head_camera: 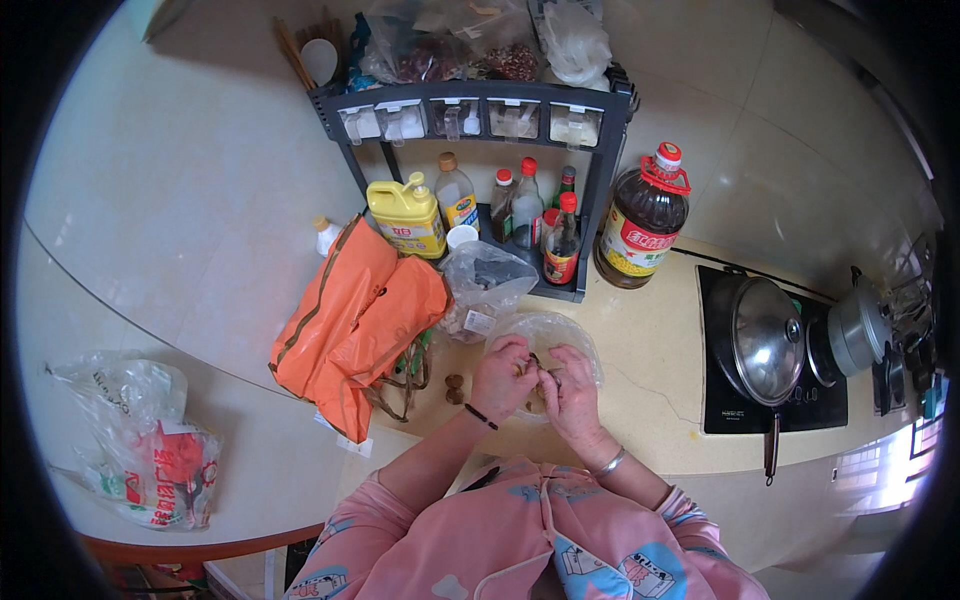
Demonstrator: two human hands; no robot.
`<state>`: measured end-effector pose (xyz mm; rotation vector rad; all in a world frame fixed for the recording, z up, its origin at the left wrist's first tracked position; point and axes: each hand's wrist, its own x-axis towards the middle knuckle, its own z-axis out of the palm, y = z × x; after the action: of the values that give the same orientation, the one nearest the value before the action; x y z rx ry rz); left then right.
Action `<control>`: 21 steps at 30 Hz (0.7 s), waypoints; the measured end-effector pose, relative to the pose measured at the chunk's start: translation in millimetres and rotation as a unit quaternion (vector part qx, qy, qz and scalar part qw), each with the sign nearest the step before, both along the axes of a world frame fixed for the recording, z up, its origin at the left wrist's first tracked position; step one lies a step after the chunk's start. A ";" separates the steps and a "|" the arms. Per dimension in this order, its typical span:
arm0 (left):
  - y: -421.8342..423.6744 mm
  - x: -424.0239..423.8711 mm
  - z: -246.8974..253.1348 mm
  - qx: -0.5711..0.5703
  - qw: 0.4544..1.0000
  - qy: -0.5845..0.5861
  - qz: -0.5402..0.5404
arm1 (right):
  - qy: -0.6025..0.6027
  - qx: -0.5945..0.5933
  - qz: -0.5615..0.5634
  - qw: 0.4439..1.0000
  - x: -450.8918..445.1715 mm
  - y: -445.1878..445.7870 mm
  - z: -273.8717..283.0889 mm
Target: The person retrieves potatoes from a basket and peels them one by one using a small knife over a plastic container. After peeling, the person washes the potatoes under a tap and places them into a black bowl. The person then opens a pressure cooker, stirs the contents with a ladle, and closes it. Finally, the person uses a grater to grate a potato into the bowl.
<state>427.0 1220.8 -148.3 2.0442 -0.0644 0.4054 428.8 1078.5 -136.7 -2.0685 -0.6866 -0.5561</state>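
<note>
My left hand (507,376) and my right hand (571,390) meet over a clear plastic bowl (581,334) on the counter. Pinched between the fingertips of both is a small dark brown piece of food (534,360), mostly hidden by the fingers, so its kind is unclear. Through the gap between my hands, small brown bits show in the bowl. Two round brown pieces (454,388), perhaps dried mushrooms, lie on the counter left of my left wrist. Behind the bowl stands an opened clear plastic bag (487,289) with a white label.
An orange bag (360,322) lies to the left, a printed plastic bag (150,450) farther left. At the back stand a dark spice rack (609,165) with bottles and a large oil bottle (643,225). A lidded pan (766,341) sits on the black cooktop (821,420) to the right.
</note>
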 end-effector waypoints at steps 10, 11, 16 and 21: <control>10.0 -11.4 9.0 0.190 0.978 0.070 -0.054 | 0.238 0.216 0.059 0.945 7.7 -7.0 -14.5; 11.0 -11.5 7.5 0.173 0.981 0.069 -0.054 | 0.255 0.230 0.065 0.937 8.1 -7.0 -14.3; 14.1 -10.3 -0.8 0.118 0.992 0.054 0.008 | 0.196 0.184 0.099 0.958 10.7 -8.1 -7.3; 29.0 -4.5 -7.0 0.128 0.991 -0.048 0.002 | 0.053 -0.012 0.010 0.998 13.8 -16.9 -2.7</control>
<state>422.5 1249.8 -155.2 2.2769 -0.1792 0.5200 442.7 1061.6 -139.3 -2.0941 -0.6540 -0.4264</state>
